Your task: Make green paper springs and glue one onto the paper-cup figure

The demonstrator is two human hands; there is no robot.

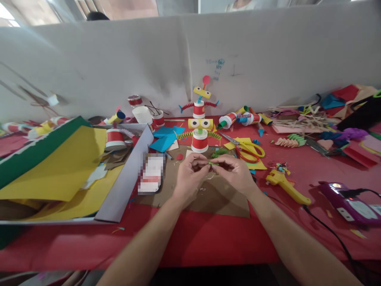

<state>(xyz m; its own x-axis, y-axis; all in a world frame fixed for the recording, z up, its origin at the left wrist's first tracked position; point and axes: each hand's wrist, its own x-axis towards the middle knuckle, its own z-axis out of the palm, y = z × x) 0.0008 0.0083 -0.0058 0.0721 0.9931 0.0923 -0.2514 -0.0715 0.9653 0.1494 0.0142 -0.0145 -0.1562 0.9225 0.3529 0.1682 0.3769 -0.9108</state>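
My left hand point(192, 174) and my right hand point(233, 172) meet over a brown cardboard sheet point(220, 202). Between the fingertips of both is a small green paper piece point(212, 163), pinched from either side; its full shape is hidden. Just behind my right hand lies a green folded-paper spring point(219, 153). Beyond my hands stands a red and white paper cup figure point(200, 141) with green spring arms and a yellow tube head with two eyes. A similar cup figure point(199, 109) with red arms is farther back.
At left is an open box point(125, 190) with yellow paper, beside a blurred phone-like object point(151, 174). Scissors point(251, 149) lie behind my right hand. A yellow glue gun point(288, 186), its cable and a purple device point(351, 202) are at right. Paper scraps and a grey partition point(119, 67) stand behind.
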